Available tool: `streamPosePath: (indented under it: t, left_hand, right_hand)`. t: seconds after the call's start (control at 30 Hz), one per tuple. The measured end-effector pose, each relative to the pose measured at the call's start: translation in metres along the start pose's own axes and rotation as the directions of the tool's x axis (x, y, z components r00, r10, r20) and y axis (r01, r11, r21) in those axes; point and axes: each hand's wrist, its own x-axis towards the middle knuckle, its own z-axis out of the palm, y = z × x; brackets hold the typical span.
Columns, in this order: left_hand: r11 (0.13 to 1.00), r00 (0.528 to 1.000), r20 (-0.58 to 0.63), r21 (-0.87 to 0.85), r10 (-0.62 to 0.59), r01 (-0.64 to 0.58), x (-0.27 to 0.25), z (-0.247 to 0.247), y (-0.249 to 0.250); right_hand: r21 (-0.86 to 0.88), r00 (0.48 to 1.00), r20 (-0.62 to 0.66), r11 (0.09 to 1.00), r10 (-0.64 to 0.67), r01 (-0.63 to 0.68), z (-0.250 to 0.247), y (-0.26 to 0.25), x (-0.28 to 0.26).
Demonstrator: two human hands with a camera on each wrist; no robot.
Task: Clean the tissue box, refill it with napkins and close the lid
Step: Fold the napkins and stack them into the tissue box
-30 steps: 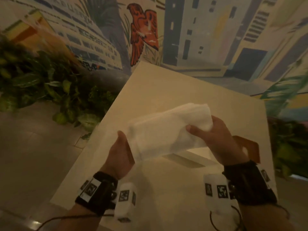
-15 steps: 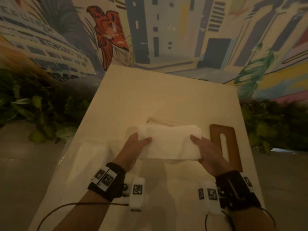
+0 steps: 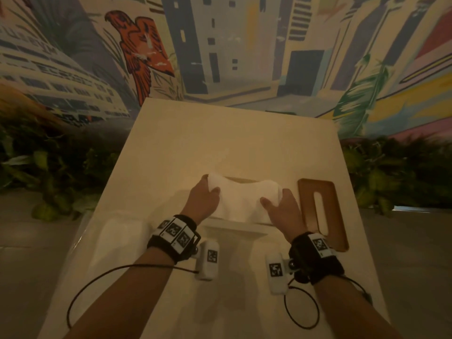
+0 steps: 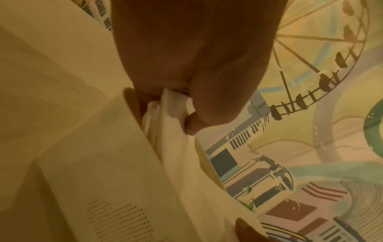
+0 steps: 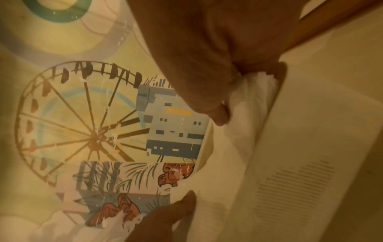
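Note:
Both hands hold a white stack of napkins (image 3: 244, 199) by its ends. My left hand (image 3: 201, 199) grips the left end and my right hand (image 3: 281, 212) grips the right end, thumbs on top. The stack sags in the middle and sits in the mouth of the open cream tissue box (image 3: 234, 227) at the table's centre. In the left wrist view the napkins (image 4: 172, 139) slide down inside the box wall (image 4: 103, 180), pinched by the fingers (image 4: 192, 121). The right wrist view shows the napkins (image 5: 244, 122) against the perforated box wall (image 5: 311, 155). The brown wooden lid (image 3: 336, 216) with a slot lies flat to the right of the box.
A clear plastic wrapper with more white napkins (image 3: 117, 238) lies at the table's (image 3: 220, 143) left near side. Leafy plants (image 3: 49, 167) flank the table on both sides. A painted mural wall (image 3: 220, 57) stands behind the far edge.
The napkin stack has come down from mid-air, over the box, into the box's mouth. Both hands moved down and forward with it, still gripping its ends.

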Motion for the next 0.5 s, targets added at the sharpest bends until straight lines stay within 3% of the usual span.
streamPosePath:
  t: [0.1,0.2,0.27,0.33,0.4,0.5]
  left_hand:
    - [0.998,0.998,0.05,0.058,-0.024,0.021,0.0,0.003,0.0]
    - [0.992,1.0,-0.001,0.123,0.029,-0.029,-0.002,0.001,0.0]
    - [0.974,0.984,-0.088,0.181,0.152,-0.134,-0.008,-0.003,-0.002]
    - [0.907,0.919,-0.16,0.294,0.359,-0.303,-0.014,-0.007,-0.005]
    - [0.818,0.867,-0.102,0.399,0.488,-0.414,-0.015,-0.005,-0.006]
    - [0.77,0.903,0.102,0.488,0.417,-0.411,-0.003,0.005,-0.01]
  right_hand:
    - [-0.062,0.999,0.04,0.998,-0.023,0.025,0.002,-0.002,-0.003]
    - [-0.196,0.993,0.072,0.975,-0.089,0.101,-0.005,-0.005,-0.009]
    - [-0.338,0.978,0.027,0.918,-0.208,0.205,-0.013,-0.004,-0.014]
    - [-0.47,0.925,0.002,0.816,-0.379,0.335,-0.02,-0.003,-0.016]
    - [-0.492,0.883,0.087,0.751,-0.461,0.441,-0.021,-0.003,-0.01]
    - [-0.479,0.86,0.321,0.716,-0.396,0.508,-0.014,-0.003,0.005]
